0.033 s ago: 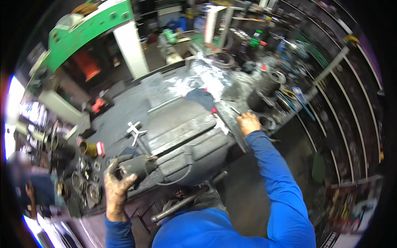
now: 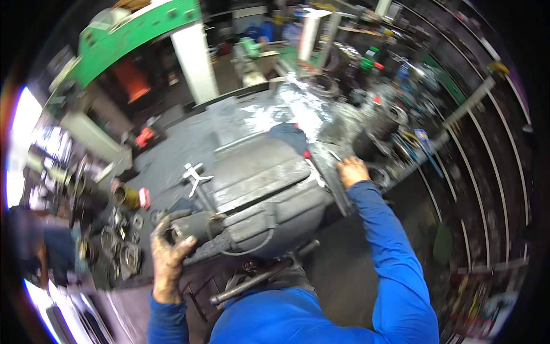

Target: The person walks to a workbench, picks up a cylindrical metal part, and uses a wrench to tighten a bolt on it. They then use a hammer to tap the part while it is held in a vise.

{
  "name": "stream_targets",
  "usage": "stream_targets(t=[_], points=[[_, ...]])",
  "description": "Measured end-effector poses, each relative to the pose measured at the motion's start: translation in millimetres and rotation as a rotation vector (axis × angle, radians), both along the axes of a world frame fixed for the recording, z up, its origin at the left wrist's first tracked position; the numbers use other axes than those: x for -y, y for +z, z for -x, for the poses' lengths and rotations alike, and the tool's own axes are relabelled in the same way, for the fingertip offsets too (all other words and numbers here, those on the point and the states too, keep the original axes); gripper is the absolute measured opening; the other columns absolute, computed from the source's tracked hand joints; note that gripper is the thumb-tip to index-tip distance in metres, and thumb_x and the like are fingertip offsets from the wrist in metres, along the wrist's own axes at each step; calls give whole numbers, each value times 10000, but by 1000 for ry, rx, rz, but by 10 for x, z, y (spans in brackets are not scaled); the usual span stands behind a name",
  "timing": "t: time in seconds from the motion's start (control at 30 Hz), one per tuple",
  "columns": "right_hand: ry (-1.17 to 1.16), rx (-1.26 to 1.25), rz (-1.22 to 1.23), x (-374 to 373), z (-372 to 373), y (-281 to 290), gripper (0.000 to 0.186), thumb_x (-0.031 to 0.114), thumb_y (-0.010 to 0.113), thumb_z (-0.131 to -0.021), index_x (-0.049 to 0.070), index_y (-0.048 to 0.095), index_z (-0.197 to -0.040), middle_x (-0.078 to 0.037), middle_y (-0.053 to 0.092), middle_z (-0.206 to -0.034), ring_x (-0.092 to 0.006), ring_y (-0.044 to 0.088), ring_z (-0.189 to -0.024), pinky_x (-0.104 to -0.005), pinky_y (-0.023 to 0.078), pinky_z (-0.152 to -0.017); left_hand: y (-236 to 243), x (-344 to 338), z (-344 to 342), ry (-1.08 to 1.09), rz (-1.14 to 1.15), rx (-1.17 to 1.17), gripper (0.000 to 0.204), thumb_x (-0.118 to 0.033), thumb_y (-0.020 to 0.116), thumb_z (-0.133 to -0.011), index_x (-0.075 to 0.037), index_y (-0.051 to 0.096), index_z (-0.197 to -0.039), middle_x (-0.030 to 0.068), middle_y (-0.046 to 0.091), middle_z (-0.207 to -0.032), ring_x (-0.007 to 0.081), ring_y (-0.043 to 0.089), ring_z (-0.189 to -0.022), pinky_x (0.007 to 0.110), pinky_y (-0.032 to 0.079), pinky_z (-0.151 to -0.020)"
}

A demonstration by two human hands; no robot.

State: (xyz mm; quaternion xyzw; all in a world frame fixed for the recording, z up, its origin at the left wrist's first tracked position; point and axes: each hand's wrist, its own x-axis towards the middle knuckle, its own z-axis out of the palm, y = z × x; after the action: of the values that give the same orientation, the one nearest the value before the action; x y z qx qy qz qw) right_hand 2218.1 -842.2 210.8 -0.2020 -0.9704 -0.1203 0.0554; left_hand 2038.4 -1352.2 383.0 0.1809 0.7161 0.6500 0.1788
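A large grey ribbed metal housing (image 2: 260, 175) lies across the workbench in front of me. At its left end, a dark grey metal cylinder (image 2: 197, 226) sticks out. My left hand (image 2: 169, 258) is wrapped round the cylinder's outer end, thumb below and fingers on top. My right hand (image 2: 352, 172) is closed at the bench's right side, beyond the housing's right end. A thin metal rod (image 2: 334, 155) shows at its fingertips; the rest is hidden by the fingers. A silver three-armed piece (image 2: 197, 178) stands near the housing's left end. A thin cable (image 2: 258, 246) loops along its near side.
Small metal parts (image 2: 123, 249) and a yellowish ring (image 2: 127, 196) crowd the bench's left end. A dark cloth (image 2: 288, 137) lies behind the housing. A dark metal cylinder (image 2: 366, 143) stands among tools at right. A metal bar (image 2: 252, 282) crosses before my body. Another person (image 2: 57, 252) is at far left.
The whole view has shifted, so the bench and both hands appear slightly farther right. Both hands keep the same places against the housing and the bench.
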Motion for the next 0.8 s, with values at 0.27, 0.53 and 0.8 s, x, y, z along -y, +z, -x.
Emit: stream_targets(t=[0.27, 0.53, 0.8], points=[[217, 366, 104, -702, 299, -106, 229, 202, 671, -887, 115, 707, -1096, -181, 718, -1116, -403, 678, -1115, -538, 491, -1057, -456, -400, -275, 141, -701, 163, 583, -274, 810, -778, -36, 570, -1253, 202, 654, -1222, 355, 645, -1196, 525, 566, -1029], [47, -917, 1224, 197, 535, 1399, 75, 78, 589, -973, 72, 616, -1043, -41, 627, -876, -122, 581, -653, -273, 484, -556, -427, -420, -239, 80, -799, 182, 481, -181, 806, -757, -43, 597, -1167, 159, 668, -1149, 314, 639, -1182, 502, 505, -1079], [187, -216, 1046, 2465, 932, 2487, 256, 201, 651, -1032, -1, 580, -1172, -79, 637, -962, -187, 605, -853, -350, 525, -791, -443, -367, -153, -20, -809, 159, 449, -121, 795, -810, -33, 599, -1204, 146, 691, -1189, 246, 650, -1171, 424, 522, -1048]])
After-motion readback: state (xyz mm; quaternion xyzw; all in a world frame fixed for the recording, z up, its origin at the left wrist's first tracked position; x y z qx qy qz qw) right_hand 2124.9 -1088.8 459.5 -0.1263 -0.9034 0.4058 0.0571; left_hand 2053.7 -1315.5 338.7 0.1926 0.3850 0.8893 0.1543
